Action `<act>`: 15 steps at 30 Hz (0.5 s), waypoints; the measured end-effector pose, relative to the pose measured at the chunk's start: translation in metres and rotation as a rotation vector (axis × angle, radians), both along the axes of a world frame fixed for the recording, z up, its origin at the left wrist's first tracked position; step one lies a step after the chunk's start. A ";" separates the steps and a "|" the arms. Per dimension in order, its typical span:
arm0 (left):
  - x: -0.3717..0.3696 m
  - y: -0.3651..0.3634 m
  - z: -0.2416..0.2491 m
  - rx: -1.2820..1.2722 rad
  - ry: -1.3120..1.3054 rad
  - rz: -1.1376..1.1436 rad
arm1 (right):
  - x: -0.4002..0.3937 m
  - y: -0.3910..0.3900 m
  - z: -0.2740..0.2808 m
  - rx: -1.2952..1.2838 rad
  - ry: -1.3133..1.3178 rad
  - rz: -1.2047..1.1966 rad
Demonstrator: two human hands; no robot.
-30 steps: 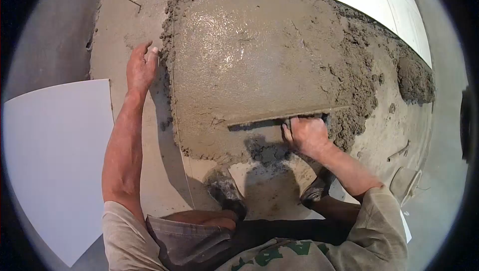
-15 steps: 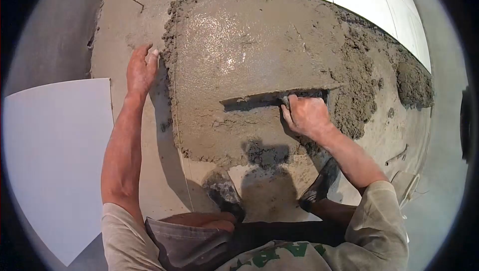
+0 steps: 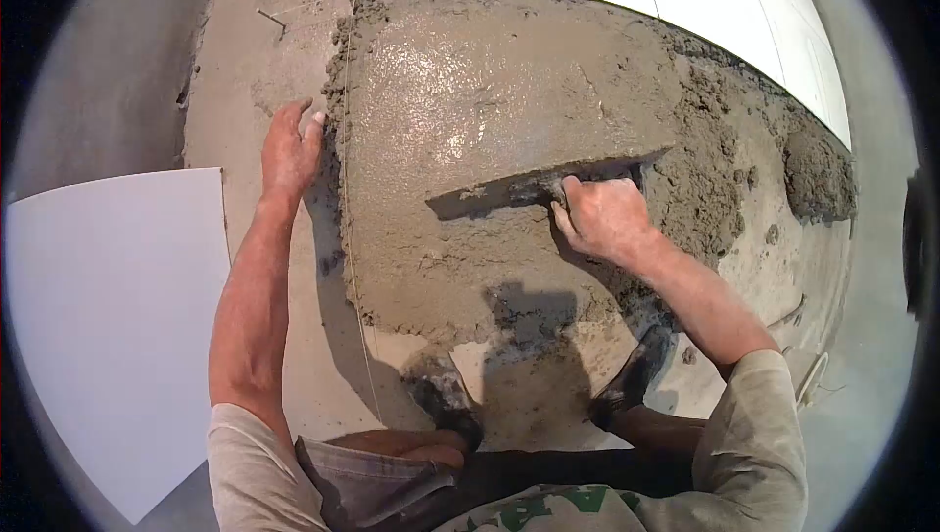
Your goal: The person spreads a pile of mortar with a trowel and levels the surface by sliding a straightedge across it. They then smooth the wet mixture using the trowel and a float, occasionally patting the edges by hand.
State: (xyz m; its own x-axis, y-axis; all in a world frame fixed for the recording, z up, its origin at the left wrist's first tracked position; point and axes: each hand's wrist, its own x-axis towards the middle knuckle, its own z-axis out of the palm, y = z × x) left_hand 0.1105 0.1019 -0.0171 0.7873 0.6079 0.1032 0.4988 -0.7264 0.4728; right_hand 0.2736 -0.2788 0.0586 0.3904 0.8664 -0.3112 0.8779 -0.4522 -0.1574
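My right hand [image 3: 609, 222] is closed around the handle of a long, flat trowel [image 3: 490, 195], whose mortar-smeared blade is tilted on the mortar bed [image 3: 431, 92]. A glossy, smoothed surface lies beyond the blade; on my side the mortar is duller and rougher. Over the bed's left edge, near a thin string line [image 3: 342, 189], my left hand [image 3: 292, 148] is empty, with thumb and fingers apart. Both my feet [image 3: 443, 395] are below the bed's near edge. The underside of the blade is hidden.
White tiles [image 3: 725, 3] border the bed at the far right. A large white tile [image 3: 117, 326] lies at left. Loose, crumbly mortar [image 3: 705, 175] runs along the right, with a separate mound [image 3: 818, 175] beyond it. A small nail-like rod [image 3: 271, 19] stands out at upper left.
The trowel blade is slanted more, its right end shifted away from me. The left hand appears slightly further right, and the whole view has shifted a little.
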 end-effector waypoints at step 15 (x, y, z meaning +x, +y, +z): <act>-0.004 0.004 -0.010 -0.029 0.029 0.050 | 0.068 0.097 0.011 -0.165 -0.052 -0.248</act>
State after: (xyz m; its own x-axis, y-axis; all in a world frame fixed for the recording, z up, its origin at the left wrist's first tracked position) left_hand 0.1066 0.1058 -0.0270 0.7582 0.6490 0.0628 0.5478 -0.6863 0.4784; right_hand 0.3413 -0.1816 0.0697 0.6029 0.6821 -0.4138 0.7426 -0.6694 -0.0213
